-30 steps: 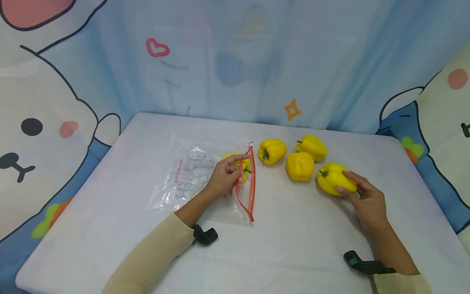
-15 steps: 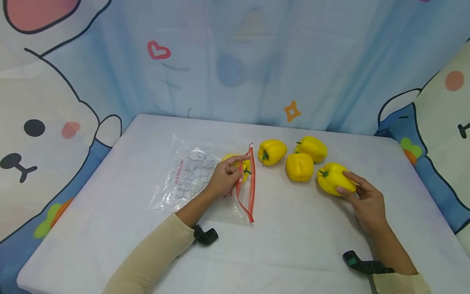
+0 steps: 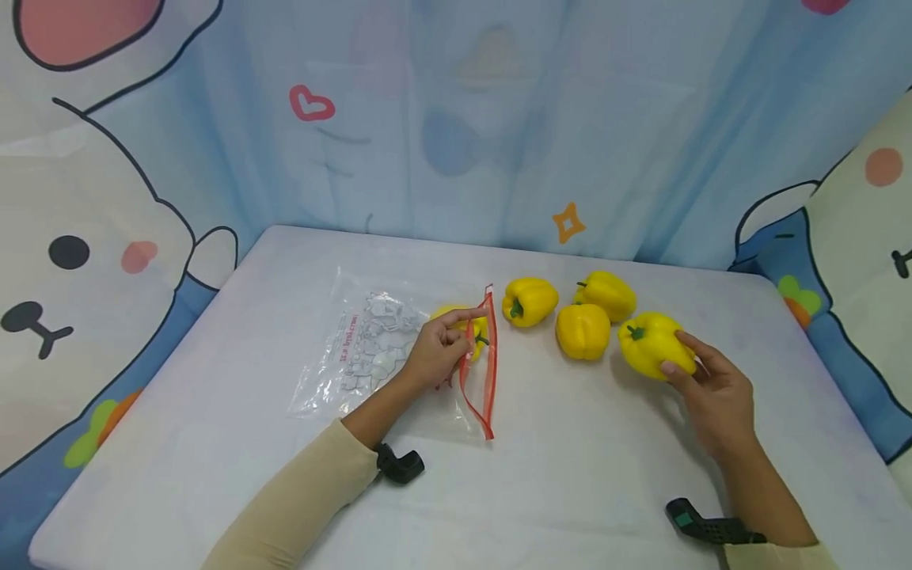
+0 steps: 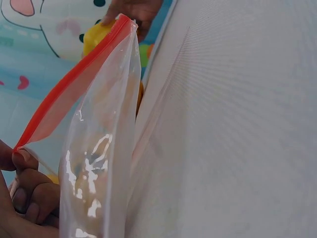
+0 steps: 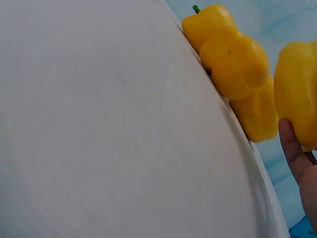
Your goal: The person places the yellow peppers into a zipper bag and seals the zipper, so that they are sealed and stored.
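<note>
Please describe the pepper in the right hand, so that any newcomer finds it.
On the white table, find the red-edged clear bag, then three loose yellow peppers to its right. Farther right is the held pepper, the only one the right hand pinches.

The head view is looking forward and down over the table (image 3: 570, 475) from farthest off, taking in the left hand (image 3: 436, 352), the right hand (image 3: 718, 400) and the curtain (image 3: 456, 158). The left wrist view is facing the bag (image 3: 378, 340) from close up, tilted sideways, the right hand showing beyond. The right wrist view, also tilted, is looking low across the table toward the peppers (image 3: 583, 332). Head and left wrist are sharing the bag; head and right wrist, the peppers.
</note>
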Action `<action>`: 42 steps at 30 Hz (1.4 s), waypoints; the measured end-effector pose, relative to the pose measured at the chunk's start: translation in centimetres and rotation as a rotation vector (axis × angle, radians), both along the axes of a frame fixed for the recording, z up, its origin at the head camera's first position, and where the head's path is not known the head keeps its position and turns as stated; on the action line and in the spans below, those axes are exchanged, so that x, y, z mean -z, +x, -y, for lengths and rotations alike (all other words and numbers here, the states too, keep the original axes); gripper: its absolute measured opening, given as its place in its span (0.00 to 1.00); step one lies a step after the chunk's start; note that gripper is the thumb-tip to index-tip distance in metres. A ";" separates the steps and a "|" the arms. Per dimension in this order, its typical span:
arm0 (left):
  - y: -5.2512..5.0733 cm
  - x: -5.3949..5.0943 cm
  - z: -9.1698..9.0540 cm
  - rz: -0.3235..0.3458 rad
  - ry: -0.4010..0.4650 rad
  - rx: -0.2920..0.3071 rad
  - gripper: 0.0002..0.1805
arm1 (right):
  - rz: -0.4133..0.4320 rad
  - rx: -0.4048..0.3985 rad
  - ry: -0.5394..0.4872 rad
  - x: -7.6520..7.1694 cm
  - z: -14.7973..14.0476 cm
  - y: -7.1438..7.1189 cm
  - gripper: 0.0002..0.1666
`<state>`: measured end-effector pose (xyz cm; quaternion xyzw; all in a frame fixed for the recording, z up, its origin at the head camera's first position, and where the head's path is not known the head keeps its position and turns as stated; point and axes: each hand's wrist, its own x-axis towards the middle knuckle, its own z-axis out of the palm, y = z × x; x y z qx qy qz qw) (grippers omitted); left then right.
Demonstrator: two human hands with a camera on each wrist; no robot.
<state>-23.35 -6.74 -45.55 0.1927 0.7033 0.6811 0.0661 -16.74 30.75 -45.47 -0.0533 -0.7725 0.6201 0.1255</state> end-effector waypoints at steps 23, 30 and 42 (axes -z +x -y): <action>0.2 -0.2 0.0 0.024 0.011 0.004 0.27 | -0.001 -0.328 0.193 -3.6 10.6 -0.9 0.29; 0.2 -0.1 -0.1 0.028 0.022 0.012 0.27 | 0.122 -0.346 0.230 -2.3 13.0 -1.7 0.33; 0.1 -0.2 -0.2 0.053 0.012 0.011 0.27 | 0.172 -0.331 0.197 -2.2 13.9 -2.2 0.32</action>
